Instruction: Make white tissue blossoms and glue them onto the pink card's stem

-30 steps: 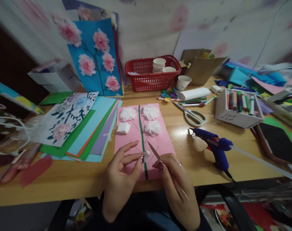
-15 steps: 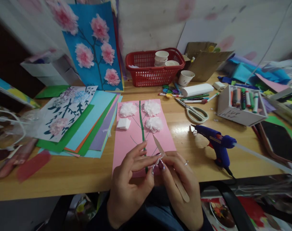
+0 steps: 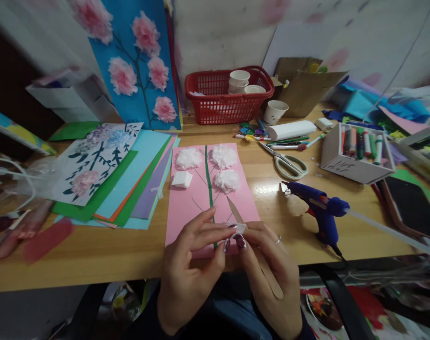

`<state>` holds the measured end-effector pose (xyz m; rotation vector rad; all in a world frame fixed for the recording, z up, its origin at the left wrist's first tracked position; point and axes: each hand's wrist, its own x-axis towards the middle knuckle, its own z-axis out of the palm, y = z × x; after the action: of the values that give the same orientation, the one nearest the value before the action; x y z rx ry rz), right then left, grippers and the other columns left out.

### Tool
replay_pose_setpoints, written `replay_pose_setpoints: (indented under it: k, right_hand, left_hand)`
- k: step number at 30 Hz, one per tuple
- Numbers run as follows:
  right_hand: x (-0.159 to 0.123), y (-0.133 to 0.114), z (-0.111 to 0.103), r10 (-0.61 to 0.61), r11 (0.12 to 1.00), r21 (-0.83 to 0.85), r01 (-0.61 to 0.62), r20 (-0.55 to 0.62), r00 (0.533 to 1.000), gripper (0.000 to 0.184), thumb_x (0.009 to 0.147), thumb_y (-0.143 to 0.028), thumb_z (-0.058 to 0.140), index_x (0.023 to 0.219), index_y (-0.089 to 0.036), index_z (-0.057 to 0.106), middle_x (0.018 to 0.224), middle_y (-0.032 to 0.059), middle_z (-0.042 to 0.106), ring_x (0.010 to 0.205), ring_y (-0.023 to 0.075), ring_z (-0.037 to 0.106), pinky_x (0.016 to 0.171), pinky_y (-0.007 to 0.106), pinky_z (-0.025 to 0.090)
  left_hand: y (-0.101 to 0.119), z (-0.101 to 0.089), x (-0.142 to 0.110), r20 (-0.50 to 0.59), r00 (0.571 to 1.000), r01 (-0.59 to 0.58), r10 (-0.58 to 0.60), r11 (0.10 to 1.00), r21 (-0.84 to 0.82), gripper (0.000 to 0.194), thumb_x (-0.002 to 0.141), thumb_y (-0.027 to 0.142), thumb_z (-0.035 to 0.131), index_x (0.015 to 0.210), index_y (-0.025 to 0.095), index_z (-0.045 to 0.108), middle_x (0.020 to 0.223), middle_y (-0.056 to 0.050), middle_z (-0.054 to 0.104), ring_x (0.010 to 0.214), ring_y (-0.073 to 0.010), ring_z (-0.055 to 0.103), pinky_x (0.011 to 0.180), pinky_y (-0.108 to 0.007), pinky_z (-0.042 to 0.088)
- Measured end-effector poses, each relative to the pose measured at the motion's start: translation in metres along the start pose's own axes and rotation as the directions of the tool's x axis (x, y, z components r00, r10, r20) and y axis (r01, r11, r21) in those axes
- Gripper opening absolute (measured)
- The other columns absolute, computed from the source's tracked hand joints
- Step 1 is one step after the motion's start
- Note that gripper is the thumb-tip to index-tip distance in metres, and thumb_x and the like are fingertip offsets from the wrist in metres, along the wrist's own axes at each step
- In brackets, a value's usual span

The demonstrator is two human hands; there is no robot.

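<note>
A small piece of white tissue paper [image 3: 240,228] is pinched between the fingertips of my left hand [image 3: 197,259] and my right hand [image 3: 267,269]. My right hand also keeps a pointed wooden stick [image 3: 271,278] against its palm, the tip jutting out past the fingers. Both hands are above the near part of a pink sheet [image 3: 181,212]. On that sheet are a green stem [image 3: 209,182], thin drawn branches and white tissue flowers [image 3: 226,157]. A small stack of white tissue squares [image 3: 181,179] lies at the sheet's left side.
To the right lie a blue glue gun [image 3: 319,203] with a glue stick, scissors [image 3: 289,163] and a box of markers [image 3: 358,158]. A red basket [image 3: 222,111] with paper cups stands at the back. Coloured paper sheets [image 3: 130,189] are on the left, below a blue flower picture [image 3: 130,113].
The white tissue piece now shows more spread out between my fingertips. My right hand has shifted slightly right, and the view has tilted a little.
</note>
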<state>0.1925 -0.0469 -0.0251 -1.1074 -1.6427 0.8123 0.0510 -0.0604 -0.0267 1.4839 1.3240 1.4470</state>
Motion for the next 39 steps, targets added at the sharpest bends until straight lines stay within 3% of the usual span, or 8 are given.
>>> replay_pose_setpoints:
  k: [7, 11, 20, 39]
  right_hand:
    - [-0.0007, 0.0000, -0.0012, -0.028, 0.998, -0.064, 0.029, 0.008, 1.000, 0.023, 0.094, -0.013, 0.051, 0.107, -0.025, 0.065, 0.096, 0.0016, 0.061, 0.088, 0.0137, 0.058, 0.074, 0.025, 0.048]
    - [-0.0013, -0.0011, -0.0003, -0.026, 0.997, -0.076, 0.027, 0.019, 0.999, 0.024, 0.093, -0.010, 0.051, 0.107, -0.024, 0.065, 0.097, 0.0024, 0.061, 0.087, 0.0141, 0.059, 0.074, 0.026, 0.048]
    - [-0.0002, -0.0022, -0.0006, -0.026, 0.995, -0.095, 0.030, 0.040, 0.999, 0.026, 0.094, -0.011, 0.049, 0.109, -0.024, 0.065, 0.099, 0.0033, 0.062, 0.091, 0.0147, 0.060, 0.075, 0.026, 0.049]
    - [-0.0006, -0.0028, 0.0010, -0.037, 0.990, -0.138, 0.041, 0.027, 0.999, 0.026, 0.093, -0.010, 0.051, 0.109, -0.024, 0.065, 0.099, 0.0049, 0.063, 0.087, 0.0167, 0.063, 0.073, 0.029, 0.051]
  left_hand:
    - [0.0014, 0.0020, -0.0011, -0.097, 0.994, -0.040, 0.049, 0.995, 0.092, 0.055, 0.084, 0.011, 0.068, 0.134, 0.026, 0.050, 0.094, 0.002, 0.079, 0.100, -0.0178, 0.072, 0.088, -0.028, 0.062]
    - [0.0019, 0.0018, -0.0021, -0.091, 0.995, -0.024, 0.031, 0.996, 0.081, 0.060, 0.084, 0.011, 0.069, 0.137, 0.029, 0.047, 0.095, 0.003, 0.079, 0.103, -0.0184, 0.072, 0.087, -0.027, 0.063]
    - [-0.0003, 0.0001, -0.0020, -0.063, 0.997, -0.049, 0.054, 0.996, 0.078, 0.069, 0.083, 0.011, 0.070, 0.142, 0.030, 0.040, 0.096, 0.004, 0.079, 0.104, -0.0193, 0.072, 0.102, -0.035, 0.055]
    - [-0.0024, -0.0019, -0.0023, -0.059, 0.998, 0.042, -0.039, 0.998, 0.044, 0.078, 0.083, 0.011, 0.067, 0.149, 0.027, 0.028, 0.095, 0.000, 0.078, 0.110, -0.0247, 0.069, 0.103, -0.045, 0.054]
